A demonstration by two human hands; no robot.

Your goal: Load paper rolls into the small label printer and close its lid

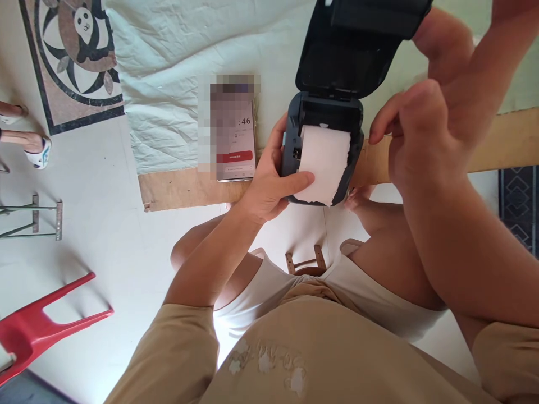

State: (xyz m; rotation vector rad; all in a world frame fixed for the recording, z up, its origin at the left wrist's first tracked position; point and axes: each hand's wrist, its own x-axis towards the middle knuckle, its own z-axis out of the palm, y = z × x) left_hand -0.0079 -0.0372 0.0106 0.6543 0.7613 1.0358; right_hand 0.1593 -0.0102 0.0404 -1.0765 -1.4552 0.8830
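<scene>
A dark portable printer is tilted up with its black lid swung back. Inside its bay sits a white paper roll with a ragged lower edge. My left hand grips the printer's left side, its thumb resting over the paper. Larger and nearer the camera, my right hand is to the right of the printer. Its fingers are apart and some are bent; one reaches the lid's right corner, where its tip is hidden. Left of the printer lies a phone, partly blurred out, with a red button on its screen.
A pale green cloth covers the table, whose wooden edge runs along the front. At lower left stands a red plastic stool. A metal-legged stool and another person's feet show at far left. A panda floor pattern is at top left.
</scene>
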